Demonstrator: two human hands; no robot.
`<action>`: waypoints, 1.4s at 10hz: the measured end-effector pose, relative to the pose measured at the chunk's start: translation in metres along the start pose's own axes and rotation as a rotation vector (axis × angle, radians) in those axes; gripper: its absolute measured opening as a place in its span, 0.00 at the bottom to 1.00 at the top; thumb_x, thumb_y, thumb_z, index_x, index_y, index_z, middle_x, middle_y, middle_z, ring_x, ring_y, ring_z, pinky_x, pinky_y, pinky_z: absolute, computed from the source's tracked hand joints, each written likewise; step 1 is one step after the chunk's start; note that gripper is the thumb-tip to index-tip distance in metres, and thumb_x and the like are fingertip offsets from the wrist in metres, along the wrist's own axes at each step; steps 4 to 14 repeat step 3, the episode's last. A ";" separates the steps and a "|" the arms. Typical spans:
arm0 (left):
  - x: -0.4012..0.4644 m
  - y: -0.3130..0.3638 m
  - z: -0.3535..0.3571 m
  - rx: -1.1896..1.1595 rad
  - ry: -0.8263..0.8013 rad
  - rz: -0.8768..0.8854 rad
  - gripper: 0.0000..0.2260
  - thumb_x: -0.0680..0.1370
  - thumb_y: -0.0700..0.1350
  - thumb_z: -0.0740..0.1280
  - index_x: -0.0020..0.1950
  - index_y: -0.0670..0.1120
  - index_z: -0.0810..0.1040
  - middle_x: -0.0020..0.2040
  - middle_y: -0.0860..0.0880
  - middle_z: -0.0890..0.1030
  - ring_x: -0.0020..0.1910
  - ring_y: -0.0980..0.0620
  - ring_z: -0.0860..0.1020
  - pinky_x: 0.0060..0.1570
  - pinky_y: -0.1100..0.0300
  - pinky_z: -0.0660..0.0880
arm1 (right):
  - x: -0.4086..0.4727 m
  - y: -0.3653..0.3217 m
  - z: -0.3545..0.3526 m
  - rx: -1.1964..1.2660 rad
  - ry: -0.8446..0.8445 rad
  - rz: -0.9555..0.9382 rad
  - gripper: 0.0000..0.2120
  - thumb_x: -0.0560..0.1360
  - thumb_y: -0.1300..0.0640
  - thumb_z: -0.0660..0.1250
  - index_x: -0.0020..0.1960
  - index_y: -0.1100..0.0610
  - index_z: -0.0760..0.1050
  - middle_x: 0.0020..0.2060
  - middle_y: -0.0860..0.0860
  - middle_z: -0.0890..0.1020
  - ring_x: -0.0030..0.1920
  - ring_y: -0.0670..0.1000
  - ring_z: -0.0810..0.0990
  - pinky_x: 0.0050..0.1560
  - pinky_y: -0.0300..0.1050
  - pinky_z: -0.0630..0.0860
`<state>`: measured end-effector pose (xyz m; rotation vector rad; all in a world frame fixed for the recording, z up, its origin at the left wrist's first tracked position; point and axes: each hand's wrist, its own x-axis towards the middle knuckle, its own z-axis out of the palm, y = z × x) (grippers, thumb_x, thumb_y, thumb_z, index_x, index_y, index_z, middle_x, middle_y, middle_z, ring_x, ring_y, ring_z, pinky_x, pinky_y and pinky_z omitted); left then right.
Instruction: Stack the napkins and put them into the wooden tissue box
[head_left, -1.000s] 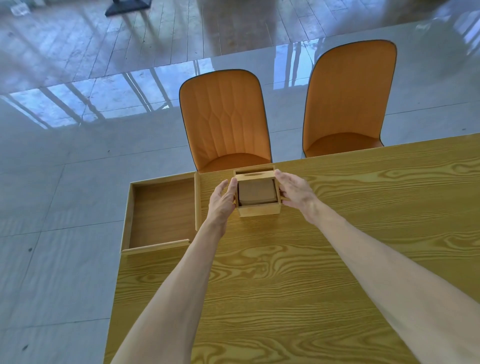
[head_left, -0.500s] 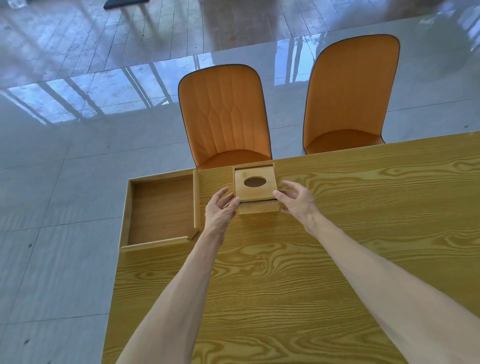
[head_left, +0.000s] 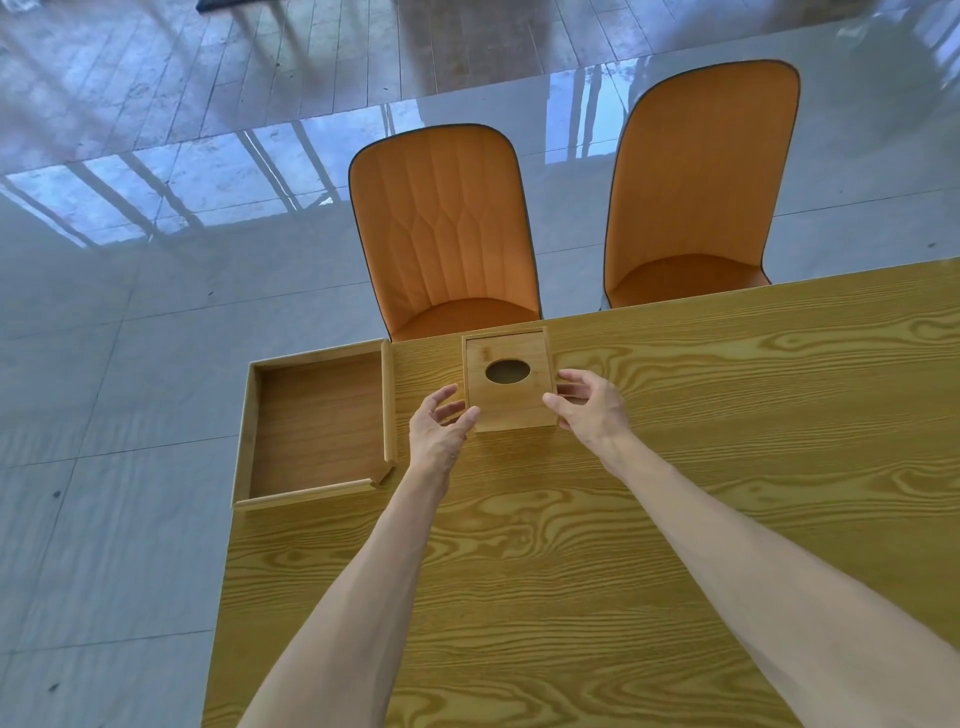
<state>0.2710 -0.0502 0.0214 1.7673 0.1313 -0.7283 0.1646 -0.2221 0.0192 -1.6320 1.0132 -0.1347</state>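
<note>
With the slotted lid closed on the square wooden tissue box (head_left: 509, 383) at the yellow-grained bench's (head_left: 571, 545) far edge, left hand (head_left: 439, 430) and right hand (head_left: 588, 408) flank it, grip apart, napkins unseen, presumably inside; next, withdrawal.

two chairs (head_left: 447, 228), one tissue box (head_left: 511, 395), one tray (head_left: 317, 426)

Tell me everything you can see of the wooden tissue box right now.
The wooden tissue box is a small square box of light wood, standing upright near the table's far edge. Its flat lid with an oval hole is on. The left hand and right hand flank its near corners, fingertips at or barely touching it. A shallow wooden tray lies apart to its left.
</note>
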 end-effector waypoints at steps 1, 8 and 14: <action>0.000 0.002 -0.001 0.028 0.005 -0.018 0.20 0.75 0.43 0.74 0.67 0.49 0.77 0.54 0.49 0.82 0.56 0.50 0.80 0.59 0.50 0.78 | 0.003 0.002 0.000 -0.021 -0.010 -0.007 0.22 0.73 0.56 0.75 0.66 0.56 0.76 0.54 0.53 0.85 0.54 0.52 0.84 0.56 0.54 0.82; -0.009 0.013 -0.007 0.367 -0.145 -0.093 0.22 0.80 0.50 0.67 0.73 0.48 0.70 0.62 0.46 0.79 0.60 0.46 0.78 0.62 0.48 0.76 | -0.009 -0.016 -0.009 -0.217 -0.076 0.016 0.18 0.78 0.57 0.69 0.67 0.55 0.74 0.58 0.53 0.82 0.55 0.54 0.82 0.58 0.53 0.80; -0.009 0.013 -0.007 0.367 -0.145 -0.093 0.22 0.80 0.50 0.67 0.73 0.48 0.70 0.62 0.46 0.79 0.60 0.46 0.78 0.62 0.48 0.76 | -0.009 -0.016 -0.009 -0.217 -0.076 0.016 0.18 0.78 0.57 0.69 0.67 0.55 0.74 0.58 0.53 0.82 0.55 0.54 0.82 0.58 0.53 0.80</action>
